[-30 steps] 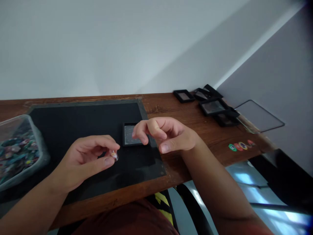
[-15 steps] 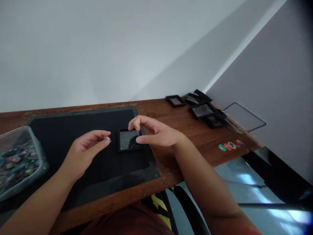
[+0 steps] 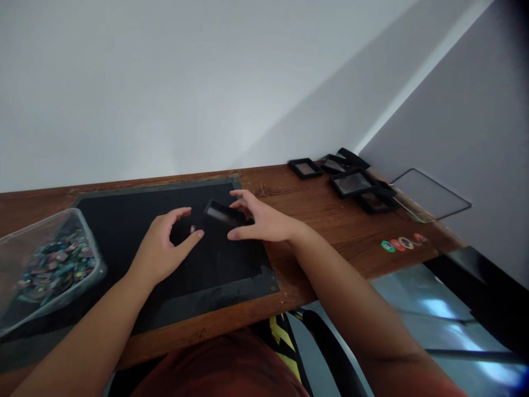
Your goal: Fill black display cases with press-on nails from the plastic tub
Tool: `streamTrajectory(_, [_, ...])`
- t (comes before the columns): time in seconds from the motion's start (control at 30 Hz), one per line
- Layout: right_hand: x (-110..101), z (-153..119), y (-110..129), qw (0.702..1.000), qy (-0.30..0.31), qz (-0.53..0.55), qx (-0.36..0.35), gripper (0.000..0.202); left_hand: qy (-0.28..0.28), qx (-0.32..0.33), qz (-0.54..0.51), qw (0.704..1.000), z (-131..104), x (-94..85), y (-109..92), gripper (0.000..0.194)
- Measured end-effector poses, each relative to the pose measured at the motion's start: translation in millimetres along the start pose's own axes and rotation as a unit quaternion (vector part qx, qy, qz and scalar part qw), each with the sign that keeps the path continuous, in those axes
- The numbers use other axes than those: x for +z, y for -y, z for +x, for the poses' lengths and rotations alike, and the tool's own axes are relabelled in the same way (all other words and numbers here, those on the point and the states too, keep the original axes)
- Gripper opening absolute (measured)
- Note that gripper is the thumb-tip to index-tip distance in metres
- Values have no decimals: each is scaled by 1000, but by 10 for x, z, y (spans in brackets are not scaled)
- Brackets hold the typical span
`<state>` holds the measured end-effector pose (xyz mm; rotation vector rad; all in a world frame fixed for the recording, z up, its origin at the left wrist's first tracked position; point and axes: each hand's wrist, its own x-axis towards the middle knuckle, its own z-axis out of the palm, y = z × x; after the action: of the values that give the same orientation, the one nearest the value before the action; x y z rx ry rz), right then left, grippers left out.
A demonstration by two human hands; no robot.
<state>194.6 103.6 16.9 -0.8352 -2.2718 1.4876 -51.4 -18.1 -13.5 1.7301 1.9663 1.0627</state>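
Observation:
My right hand [image 3: 264, 218] grips a small black framed box [image 3: 224, 214], which is tilted and blurred over the black mat [image 3: 231, 275]. My left hand [image 3: 167, 245] is to the left of it, thumb and fingers apart. A small pinkish stone [image 3: 193, 229] shows between its thumb and fingertips, apparently loose on the mat or just above it. On the left stands a clear plastic tub [image 3: 101, 264] holding many small coloured stones [image 3: 61, 264].
Several black framed boxes [image 3: 353, 183] lie at the table's back right. Small round stickers [image 3: 405, 243] lie near the right edge, and a thin wire frame [image 3: 446, 187] leans by the wall. A wooden rim [image 3: 198, 331] borders the table front.
The box was flat on the mat beside my right hand and is now lifted and tilted in it. My left thumb and fingers have spread from around the small stone. The view has shifted slightly.

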Motion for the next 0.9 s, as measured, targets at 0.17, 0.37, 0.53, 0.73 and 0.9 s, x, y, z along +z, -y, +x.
streamTrajectory(0.17, [111, 15, 64, 962, 100, 253, -12, 89, 77, 61, -187, 977, -113, -3, -77, 83])
streamTrajectory(0.37, [339, -29, 136, 979, 86, 173, -64, 100, 158, 25, -365, 917, -252, 85, -129, 102])
streamTrajectory(0.53, [391, -48, 124, 990, 60, 103, -80, 108, 138, -22, -430, 892, -278, 104, -200, 99])
streamTrajectory(0.73, [334, -61, 138, 984, 86, 138, -77, 105, 137, 11, -405, 904, -274, 94, -252, 97])
streamTrajectory(0.9, [335, -67, 182, 963, 124, 203, -124, 108, 79, 62, -305, 947, -275, 114, -273, 86])
